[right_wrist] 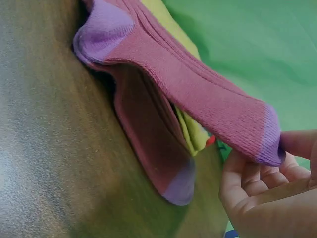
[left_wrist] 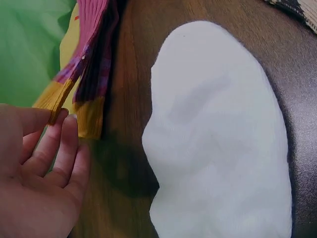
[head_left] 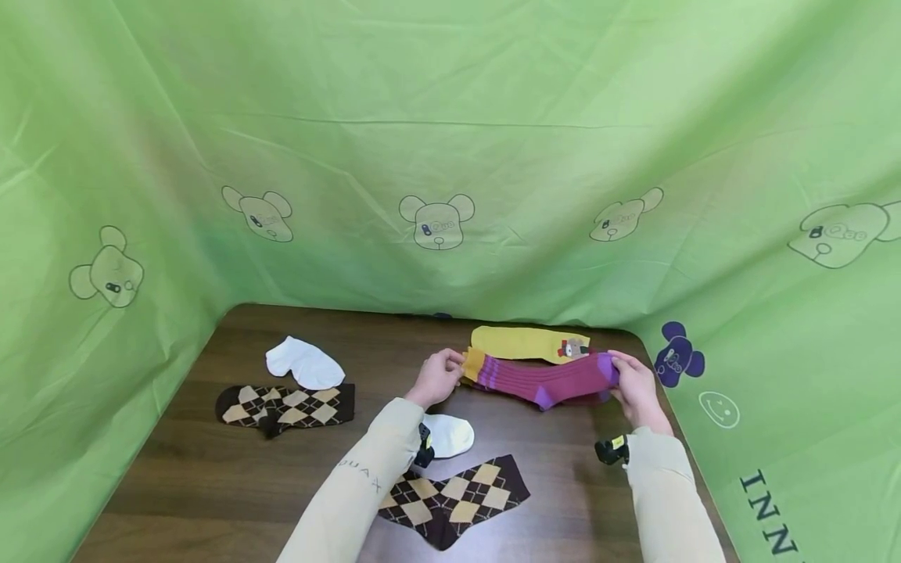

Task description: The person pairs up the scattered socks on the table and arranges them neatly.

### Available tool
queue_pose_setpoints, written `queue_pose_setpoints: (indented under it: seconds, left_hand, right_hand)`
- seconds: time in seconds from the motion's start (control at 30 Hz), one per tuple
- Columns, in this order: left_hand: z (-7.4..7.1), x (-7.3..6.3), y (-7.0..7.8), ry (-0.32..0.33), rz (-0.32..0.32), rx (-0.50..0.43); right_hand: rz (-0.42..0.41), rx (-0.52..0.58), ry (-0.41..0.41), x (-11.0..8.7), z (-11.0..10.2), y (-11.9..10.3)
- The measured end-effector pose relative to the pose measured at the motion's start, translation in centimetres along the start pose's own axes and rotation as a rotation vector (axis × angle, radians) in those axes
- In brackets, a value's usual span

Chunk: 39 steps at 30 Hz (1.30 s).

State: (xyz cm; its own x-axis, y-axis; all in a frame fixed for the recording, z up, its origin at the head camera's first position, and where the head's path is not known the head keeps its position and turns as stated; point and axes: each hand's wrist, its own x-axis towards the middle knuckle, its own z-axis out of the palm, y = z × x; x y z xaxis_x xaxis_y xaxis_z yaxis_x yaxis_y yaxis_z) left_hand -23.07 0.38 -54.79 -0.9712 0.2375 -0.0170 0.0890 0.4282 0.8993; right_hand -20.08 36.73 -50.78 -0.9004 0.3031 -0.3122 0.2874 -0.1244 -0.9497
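A maroon ribbed sock (head_left: 521, 379) with a mustard cuff and purple heel and toe is stretched sideways between both hands. At the cuff end, my left hand (head_left: 438, 379) pinches the mustard edge between thumb and fingertips. My right hand (head_left: 639, 391) pinches the purple toe, as the right wrist view shows, lifting that end off its twin. The matching lower sock (right_wrist: 148, 129) lies beneath on the table, its purple toe against the wood. Behind them is a yellow sock (head_left: 521, 342) with a small animal figure, partly covered by the maroon one.
A white sock (head_left: 450, 436) and a brown argyle sock (head_left: 457, 500) lie near my left forearm, which partly covers them. Another white sock (head_left: 306, 363) touches a second argyle piece (head_left: 317, 407) at the left. Green fabric (head_left: 436, 156) walls the table's back and sides.
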Motion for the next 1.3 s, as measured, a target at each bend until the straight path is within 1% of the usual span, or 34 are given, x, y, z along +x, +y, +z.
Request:
queue_pose_setpoints:
  seconds: [0.07,0.17,0.23,0.3,0.37,0.43,0.5,0.6,0.63,0.7,0.8,0.9,1.0,1.07,1.17,1.3]
  left_hand:
    - [0.0,-0.1,0.0,-0.040,0.010,0.035]
    - [-0.1,-0.3,0.1,-0.139,0.030,0.107]
    - [-0.1,-0.4,0.2,-0.196,0.028,0.158]
    - [-0.1,-0.5,0.2,-0.222,0.028,0.199]
    - [-0.1,-0.5,0.2,-0.223,0.030,0.227]
    - [-0.1,-0.5,0.1,-0.205,0.048,0.233]
    - [-0.2,-0.5,0.0,-0.180,0.074,0.235]
    - [-0.2,-0.5,-0.1,-0.156,0.093,0.234]
    - [-0.3,-0.5,-0.1,-0.158,0.097,0.242]
    - [-0.2,-0.5,-0.1,-0.183,0.090,0.254]
    - [-0.2,-0.5,-0.2,-0.248,0.065,0.294]
    - [-0.1,-0.6,0.0,-0.289,0.049,0.322]
    - [-0.2,-0.5,0.1,-0.289,0.057,0.338]
    - [-0.3,-0.5,0.1,-0.287,0.065,0.345]
    - [-0.4,-0.5,0.1,-0.295,0.063,0.347]
    - [-0.4,-0.4,0.2,-0.308,0.051,0.350]
  right_hand:
    - [-0.002,-0.035,0.003,0.1,0.1,0.4]
    - [0.008,-0.083,0.006,0.2,0.2,1.0]
    - [0.018,-0.102,-0.001,0.2,0.2,1.4]
    - [0.028,-0.112,-0.005,0.2,0.1,1.7]
    - [0.030,-0.118,-0.013,0.1,0.1,1.9]
    - [0.027,-0.117,-0.002,0.1,0.0,2.0]
    - [0.023,-0.111,0.027,0.1,0.0,2.1]
    - [0.000,-0.114,0.088,0.5,-0.1,2.3]
    - [-0.012,-0.133,0.109,0.6,-0.1,2.4]
    - [-0.040,-0.179,0.152,0.8,0.0,2.8]
    - [-0.047,-0.275,0.190,0.8,0.0,3.7]
    - [-0.034,-0.334,0.182,0.7,-0.2,4.5]
    - [-0.045,-0.381,0.173,0.7,-0.4,5.0]
    - [-0.069,-0.441,0.187,0.6,-0.5,5.1]
    - [-0.078,-0.522,0.196,0.7,-0.6,4.8]
    - [-0.069,-0.622,0.116,1.2,-0.5,4.4]
